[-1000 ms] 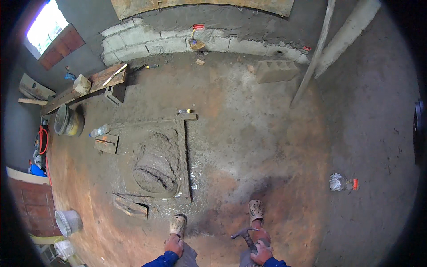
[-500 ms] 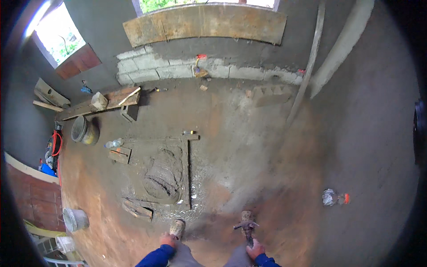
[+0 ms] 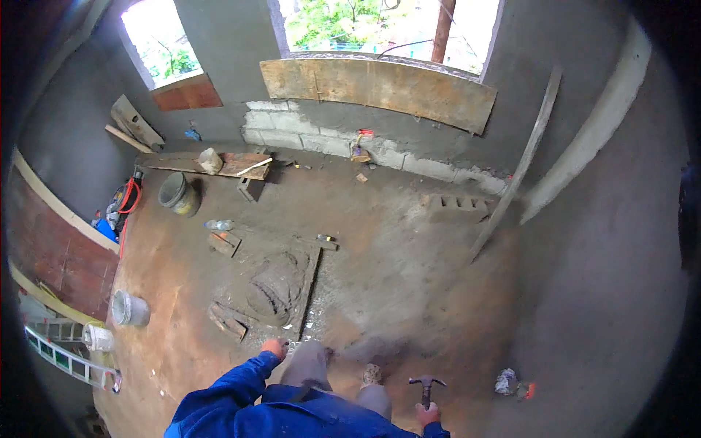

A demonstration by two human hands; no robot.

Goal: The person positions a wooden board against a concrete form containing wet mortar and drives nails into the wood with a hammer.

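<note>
My right hand is closed around the handle of a claw hammer, whose dark metal head points away from me beside my right leg. At my left knee, my left hand looks curled closed; what it may hold is too small to make out. Beyond that hand lies a mound of wet grey mortar on the floor. A narrow wooden strip edges its right side. Two wooden floats sit by the mortar, one float at its far left and another float at its near left.
Buckets stand on the left: a dark bucket, a pale bucket and a smaller white one. A plank rests on blocks at the far wall. A pole leans at right. A ladder lies near left.
My view has shifted, showing more of the windows and of my blue-sleeved body. My left hand has moved up and away from me by the knee. The hammer remains in my right hand, now farther right.
</note>
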